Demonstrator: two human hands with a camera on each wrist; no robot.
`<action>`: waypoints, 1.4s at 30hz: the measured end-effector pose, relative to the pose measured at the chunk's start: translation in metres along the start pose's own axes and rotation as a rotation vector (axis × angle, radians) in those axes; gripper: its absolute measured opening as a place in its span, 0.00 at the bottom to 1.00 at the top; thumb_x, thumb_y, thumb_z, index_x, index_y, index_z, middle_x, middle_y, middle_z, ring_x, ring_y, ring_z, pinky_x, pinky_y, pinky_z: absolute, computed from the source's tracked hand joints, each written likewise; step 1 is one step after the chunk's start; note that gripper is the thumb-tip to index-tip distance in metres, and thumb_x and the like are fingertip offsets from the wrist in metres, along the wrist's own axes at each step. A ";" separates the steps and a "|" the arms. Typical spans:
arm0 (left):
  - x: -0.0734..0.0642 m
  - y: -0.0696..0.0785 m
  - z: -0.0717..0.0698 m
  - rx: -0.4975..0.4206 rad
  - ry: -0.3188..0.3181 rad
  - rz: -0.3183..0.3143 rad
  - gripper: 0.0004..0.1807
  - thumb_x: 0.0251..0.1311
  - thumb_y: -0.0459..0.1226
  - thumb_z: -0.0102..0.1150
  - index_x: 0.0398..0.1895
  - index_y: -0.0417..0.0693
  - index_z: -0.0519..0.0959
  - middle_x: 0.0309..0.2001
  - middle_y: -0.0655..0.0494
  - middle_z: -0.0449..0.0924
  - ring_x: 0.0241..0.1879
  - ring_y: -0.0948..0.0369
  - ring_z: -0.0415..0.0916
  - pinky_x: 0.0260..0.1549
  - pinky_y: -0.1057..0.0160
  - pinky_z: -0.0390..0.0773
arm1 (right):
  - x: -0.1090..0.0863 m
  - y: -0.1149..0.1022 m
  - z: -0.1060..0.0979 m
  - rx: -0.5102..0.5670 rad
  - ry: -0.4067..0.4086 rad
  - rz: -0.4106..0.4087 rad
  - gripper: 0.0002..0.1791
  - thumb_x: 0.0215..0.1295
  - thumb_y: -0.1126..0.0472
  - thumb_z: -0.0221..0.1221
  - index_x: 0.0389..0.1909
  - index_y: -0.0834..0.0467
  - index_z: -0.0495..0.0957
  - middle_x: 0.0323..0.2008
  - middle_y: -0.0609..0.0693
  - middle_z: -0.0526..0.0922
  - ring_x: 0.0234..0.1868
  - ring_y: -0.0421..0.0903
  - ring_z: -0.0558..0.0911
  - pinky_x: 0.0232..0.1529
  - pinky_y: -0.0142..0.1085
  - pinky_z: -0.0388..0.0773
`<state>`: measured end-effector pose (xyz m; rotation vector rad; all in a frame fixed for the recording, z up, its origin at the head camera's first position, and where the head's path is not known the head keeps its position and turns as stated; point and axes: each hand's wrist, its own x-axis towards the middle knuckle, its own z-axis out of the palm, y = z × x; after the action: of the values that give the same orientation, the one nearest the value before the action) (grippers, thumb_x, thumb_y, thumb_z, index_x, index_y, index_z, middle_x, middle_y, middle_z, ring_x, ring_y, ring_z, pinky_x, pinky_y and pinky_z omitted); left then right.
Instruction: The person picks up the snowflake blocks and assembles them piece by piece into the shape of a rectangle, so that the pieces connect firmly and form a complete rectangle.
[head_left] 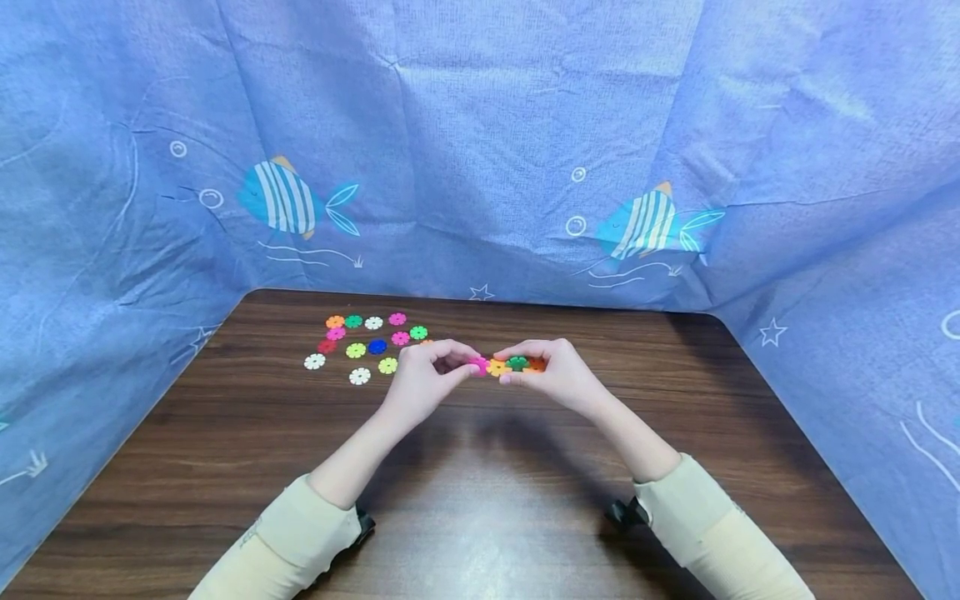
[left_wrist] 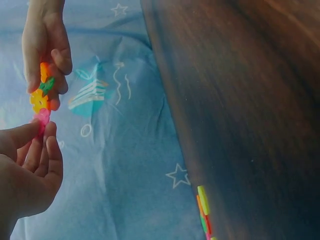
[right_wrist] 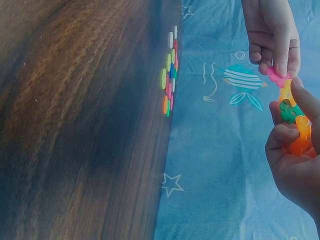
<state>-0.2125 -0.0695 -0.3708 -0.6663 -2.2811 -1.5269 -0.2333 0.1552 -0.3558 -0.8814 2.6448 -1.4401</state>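
Note:
Above the table, both hands hold a short chain of plastic snowflake discs. My left hand pinches the pink disc at the chain's left end between thumb and fingers. Beside it comes a yellow-orange disc, which my right hand grips between thumb and index fingertips. A green disc and an orange disc follow, lying within the right hand's curled fingers. In the right wrist view the pink disc meets the yellow one edge to edge. Fingers partly cover the orange disc.
Several loose discs in white, pink, green, yellow, red and blue lie flat at the table's back left, such as a white disc and a blue disc. A blue fish-print curtain hangs behind the dark wooden table.

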 end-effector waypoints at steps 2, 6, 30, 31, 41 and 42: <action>0.000 0.001 0.001 0.006 -0.003 0.000 0.05 0.52 0.37 0.69 0.33 0.51 0.85 0.29 0.60 0.85 0.24 0.60 0.79 0.23 0.66 0.78 | -0.001 0.000 0.000 -0.005 0.000 -0.008 0.17 0.52 0.55 0.70 0.44 0.50 0.84 0.39 0.44 0.86 0.33 0.41 0.80 0.31 0.31 0.78; -0.001 0.004 0.002 0.016 -0.003 0.006 0.05 0.51 0.37 0.69 0.33 0.50 0.86 0.29 0.60 0.86 0.24 0.65 0.79 0.23 0.65 0.79 | -0.002 0.000 0.001 0.013 0.001 -0.015 0.18 0.51 0.55 0.70 0.45 0.53 0.84 0.39 0.45 0.86 0.35 0.40 0.81 0.32 0.31 0.79; -0.005 -0.001 0.006 0.025 -0.049 -0.006 0.06 0.52 0.39 0.68 0.34 0.52 0.85 0.30 0.62 0.85 0.24 0.60 0.79 0.21 0.63 0.78 | -0.013 -0.026 0.000 0.013 -0.039 -0.010 0.16 0.55 0.61 0.67 0.45 0.60 0.83 0.38 0.51 0.86 0.30 0.36 0.77 0.31 0.29 0.76; -0.004 -0.002 0.005 0.024 -0.065 -0.014 0.07 0.52 0.39 0.68 0.35 0.53 0.84 0.30 0.63 0.85 0.24 0.61 0.79 0.22 0.63 0.78 | -0.013 -0.021 0.000 0.009 -0.038 -0.009 0.15 0.55 0.61 0.67 0.45 0.58 0.83 0.38 0.50 0.86 0.30 0.36 0.77 0.31 0.29 0.76; 0.004 -0.002 -0.012 0.037 -0.144 -0.015 0.14 0.49 0.37 0.71 0.41 0.49 0.83 0.33 0.58 0.86 0.30 0.67 0.79 0.30 0.59 0.80 | -0.012 0.006 -0.008 0.006 -0.040 -0.010 0.13 0.54 0.51 0.68 0.43 0.44 0.83 0.34 0.42 0.85 0.30 0.39 0.78 0.31 0.32 0.77; 0.005 -0.003 -0.014 0.044 -0.151 -0.020 0.14 0.49 0.37 0.71 0.42 0.50 0.83 0.34 0.57 0.86 0.31 0.67 0.80 0.31 0.59 0.80 | -0.013 0.006 -0.009 0.003 -0.037 -0.006 0.13 0.54 0.51 0.68 0.42 0.43 0.83 0.34 0.42 0.85 0.29 0.40 0.79 0.31 0.32 0.77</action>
<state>-0.2187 -0.0828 -0.3651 -0.7730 -2.4314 -1.4772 -0.2280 0.1709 -0.3583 -0.9079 2.6150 -1.4148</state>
